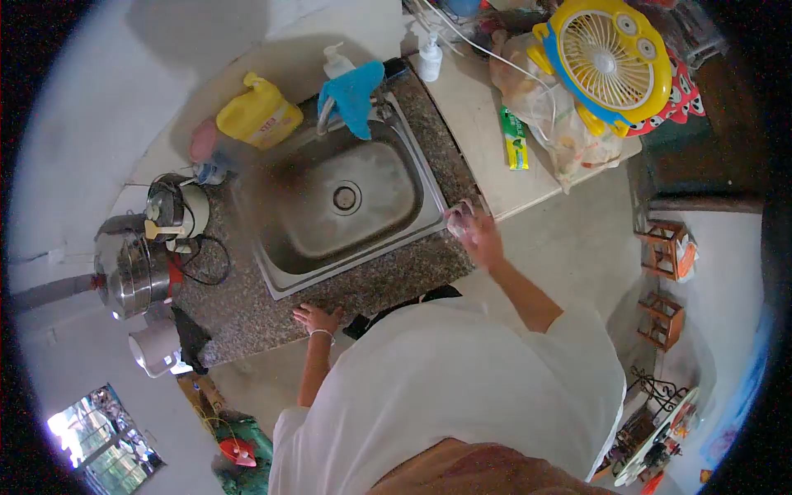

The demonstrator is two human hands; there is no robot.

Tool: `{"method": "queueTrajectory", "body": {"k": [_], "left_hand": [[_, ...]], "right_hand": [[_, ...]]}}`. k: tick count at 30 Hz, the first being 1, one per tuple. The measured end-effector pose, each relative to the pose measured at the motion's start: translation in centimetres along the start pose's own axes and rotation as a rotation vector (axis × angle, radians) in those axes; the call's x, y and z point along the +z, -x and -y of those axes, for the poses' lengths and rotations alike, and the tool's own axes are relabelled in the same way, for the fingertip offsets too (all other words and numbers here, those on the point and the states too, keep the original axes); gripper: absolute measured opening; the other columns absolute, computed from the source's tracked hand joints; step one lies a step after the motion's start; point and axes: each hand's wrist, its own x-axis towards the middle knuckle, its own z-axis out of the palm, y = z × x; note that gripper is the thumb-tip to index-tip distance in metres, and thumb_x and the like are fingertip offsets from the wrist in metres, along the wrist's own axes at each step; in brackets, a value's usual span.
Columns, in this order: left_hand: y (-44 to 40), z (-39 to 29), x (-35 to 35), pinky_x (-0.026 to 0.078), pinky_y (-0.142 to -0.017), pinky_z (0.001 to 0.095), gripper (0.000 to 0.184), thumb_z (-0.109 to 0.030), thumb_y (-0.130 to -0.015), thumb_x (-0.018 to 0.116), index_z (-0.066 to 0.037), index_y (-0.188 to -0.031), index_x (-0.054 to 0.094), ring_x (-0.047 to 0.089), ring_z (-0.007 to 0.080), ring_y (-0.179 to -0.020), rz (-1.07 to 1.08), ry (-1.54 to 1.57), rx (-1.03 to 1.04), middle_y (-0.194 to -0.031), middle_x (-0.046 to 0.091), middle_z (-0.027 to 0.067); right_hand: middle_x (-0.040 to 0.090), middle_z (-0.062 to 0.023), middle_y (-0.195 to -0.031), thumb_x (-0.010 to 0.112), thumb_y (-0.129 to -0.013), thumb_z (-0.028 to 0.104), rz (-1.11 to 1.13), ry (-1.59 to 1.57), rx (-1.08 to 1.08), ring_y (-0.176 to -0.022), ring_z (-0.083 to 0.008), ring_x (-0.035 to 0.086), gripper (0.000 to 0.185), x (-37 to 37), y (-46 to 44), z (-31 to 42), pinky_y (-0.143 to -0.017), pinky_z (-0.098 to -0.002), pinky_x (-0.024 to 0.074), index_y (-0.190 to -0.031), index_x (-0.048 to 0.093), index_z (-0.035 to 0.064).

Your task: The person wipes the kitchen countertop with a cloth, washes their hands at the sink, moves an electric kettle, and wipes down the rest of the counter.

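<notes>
In the head view, my left hand (pixel 317 318) rests on the front edge of the speckled stone counter (pixel 235 318), fingers spread and holding nothing. My right hand (pixel 476 230) is on the counter just right of the steel sink (pixel 272 279). Its fingers are curled over a small whitish, crumpled-looking thing (pixel 455 219), mostly hidden and blurred. The basin holds no dishes, and its drain (pixel 346 196) shows. Over the faucet (pixel 323 117) hangs a blue cloth (pixel 355 92).
Behind the sink stand a yellow jug (pixel 260 114) and a white pump bottle (pixel 430 58). At left are a rice cooker (pixel 194 210), a steel pot (pixel 132 268) and a pitcher (pixel 154 346). A yellow fan (pixel 606 62), plastic bag (pixel 553 107) and green-yellow packet (pixel 514 140) lie right.
</notes>
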Motion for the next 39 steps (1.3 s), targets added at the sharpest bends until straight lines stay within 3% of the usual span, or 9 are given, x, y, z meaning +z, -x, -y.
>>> {"method": "queueTrajectory", "body": {"k": [6,15,17,22,26,30,32,34,39], "left_hand": [[-1.2,1.2,1.4,0.004,-0.109,0.0511,0.115,-0.060,-0.070,0.062,0.014,-0.135,0.003,-0.002,0.0490,-0.132,0.001,0.030,0.030,-0.140,0.000,0.0365],[-1.4,0.4,1.0,0.009,-0.108,0.0512,0.112,-0.057,-0.070,0.064,0.014,-0.135,0.007,0.002,0.0496,-0.132,0.022,-0.050,-0.017,-0.142,0.006,0.0324],[0.6,-0.8,-1.7,0.011,-0.109,0.0500,0.112,-0.056,-0.068,0.065,0.013,-0.135,0.007,0.004,0.0500,-0.131,0.039,0.013,-0.029,-0.142,0.006,0.0334],[-2.7,0.9,1.5,0.017,-0.108,0.0472,0.111,-0.056,-0.068,0.067,0.011,-0.136,0.010,0.008,0.0492,-0.131,0.080,-0.206,-0.021,-0.141,0.008,0.0353],[-3.0,0.5,1.5,0.020,-0.107,0.0462,0.111,-0.053,-0.067,0.069,0.008,-0.137,0.010,0.009,0.0465,-0.132,0.080,-0.294,-0.018,-0.141,0.007,0.0348],[-2.6,0.4,0.9,0.023,-0.107,0.0456,0.109,-0.050,-0.066,0.072,0.009,-0.137,0.013,0.011,0.0446,-0.133,0.048,-0.052,-0.078,-0.142,0.008,0.0327],[-1.4,-0.2,-0.4,0.024,-0.106,0.0456,0.109,-0.049,-0.065,0.072,0.009,-0.137,0.014,0.012,0.0442,-0.133,0.031,0.000,-0.099,-0.142,0.009,0.0318],[1.1,-0.9,-3.0,0.025,-0.106,0.0459,0.109,-0.048,-0.065,0.072,0.009,-0.137,0.014,0.012,0.0442,-0.133,0.042,0.057,-0.110,-0.143,0.009,0.0316],[2.1,-0.8,-4.1,0.026,-0.105,0.0459,0.110,-0.048,-0.065,0.072,0.009,-0.137,0.012,0.012,0.0439,-0.133,0.042,0.123,-0.105,-0.143,0.009,0.0314]], "right_hand": [[0.031,-0.0223,-0.136,0.064,-0.077,0.036,-0.069,0.237,0.007,-0.124,-0.0402,0.031,0.070,5.2,-2.7,1.2,-0.099,-0.0498,0.0297,-0.127,0.037,-0.0038],[0.022,-0.0184,-0.143,0.049,-0.082,0.054,0.134,0.364,0.176,-0.133,-0.0359,0.020,0.079,6.1,-27.0,0.2,-0.106,-0.0473,0.0226,-0.138,0.026,0.0033],[0.022,-0.0193,-0.144,0.047,-0.083,0.050,0.221,0.471,0.070,-0.134,-0.0355,0.017,0.075,2.4,-29.0,3.3,-0.107,-0.0473,0.0195,-0.138,0.026,0.0048],[0.024,-0.0205,-0.142,0.045,-0.084,0.034,0.306,0.632,-0.078,-0.134,-0.0362,0.017,0.064,6.5,-35.7,-2.0,-0.108,-0.0476,0.0158,-0.139,0.027,0.0077],[0.027,-0.0206,-0.141,0.046,-0.080,0.018,0.245,0.561,-0.258,-0.132,-0.0348,0.021,0.056,4.9,-36.0,-3.6,-0.107,-0.0474,0.0185,-0.134,0.037,0.0067],[0.027,-0.0171,-0.142,0.051,-0.075,0.008,0.241,0.426,-0.312,-0.132,-0.0314,0.023,0.058,4.8,-31.9,-3.5,-0.107,-0.0424,0.0226,-0.132,0.039,0.0046],[0.028,-0.0149,-0.142,0.054,-0.075,0.005,0.266,0.204,-0.232,-0.132,-0.0328,0.024,0.060,4.1,-28.2,-3.5,-0.107,-0.0416,0.0222,-0.133,0.039,0.0049],[0.027,-0.0155,-0.142,0.055,-0.075,0.005,0.127,0.261,-0.413,-0.132,-0.0329,0.024,0.062,3.5,-22.8,-3.3,-0.108,-0.0408,0.0218,-0.134,0.036,0.0052],[0.026,-0.0165,-0.143,0.061,-0.066,-0.004,0.290,0.249,-0.267,-0.132,-0.0334,0.023,0.075,2.3,-7.9,-3.7,-0.107,-0.0399,0.0236,-0.135,0.034,0.0051]]}}
